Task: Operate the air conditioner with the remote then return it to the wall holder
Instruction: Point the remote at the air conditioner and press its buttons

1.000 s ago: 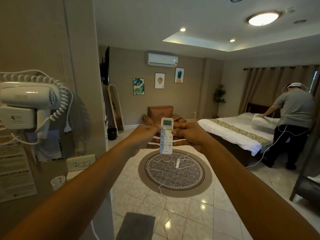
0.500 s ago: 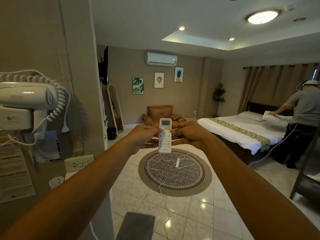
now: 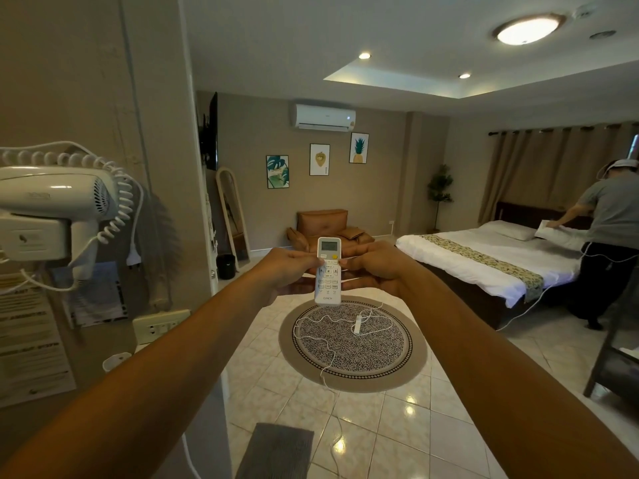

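Left hand and right hand, fingers closed on the remote held upright at arm's length, air conditioner at 12 o'clock above it; operating step apparently underway, return pending, wall holder not visible.

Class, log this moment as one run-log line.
stage: operating | left hand + right hand: hold remote upright | faces: air conditioner | holder: not seen

The remote was white with one yellow button. The round rug showed black-and-white speckling inside a tan border.
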